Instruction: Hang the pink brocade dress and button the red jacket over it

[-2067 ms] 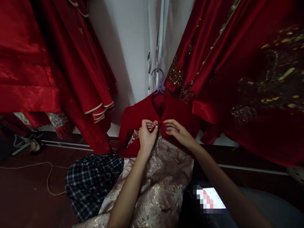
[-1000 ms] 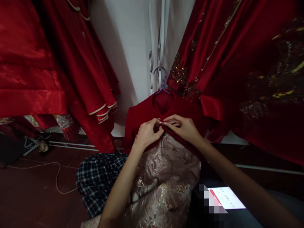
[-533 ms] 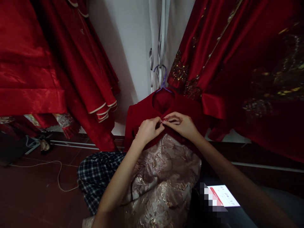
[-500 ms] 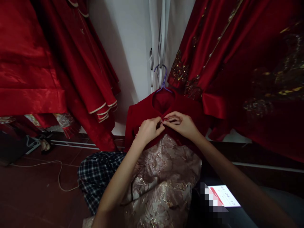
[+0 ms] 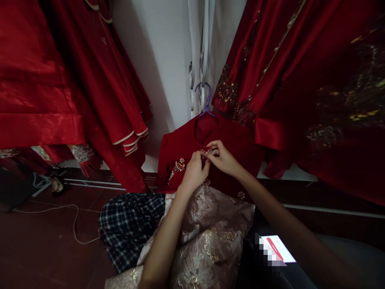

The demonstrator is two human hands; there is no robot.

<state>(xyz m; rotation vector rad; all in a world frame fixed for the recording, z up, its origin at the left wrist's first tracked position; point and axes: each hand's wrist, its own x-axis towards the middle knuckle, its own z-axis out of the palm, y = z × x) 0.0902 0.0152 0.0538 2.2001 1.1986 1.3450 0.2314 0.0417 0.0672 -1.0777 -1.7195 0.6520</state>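
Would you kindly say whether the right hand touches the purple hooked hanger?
Apart: the head view shows a stretch of the red jacket between right hand and hanger.

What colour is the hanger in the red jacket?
Purple; the hanger shows best in the head view.

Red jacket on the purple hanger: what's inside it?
Through the red jacket's neckline, dark red inner fabric and the start of the purple hanger's arms show. Anything deeper, including the arms' ends, is covered.

Bare forearms (image 5: 172, 224); dark plaid trousers (image 5: 128, 226), it seems.
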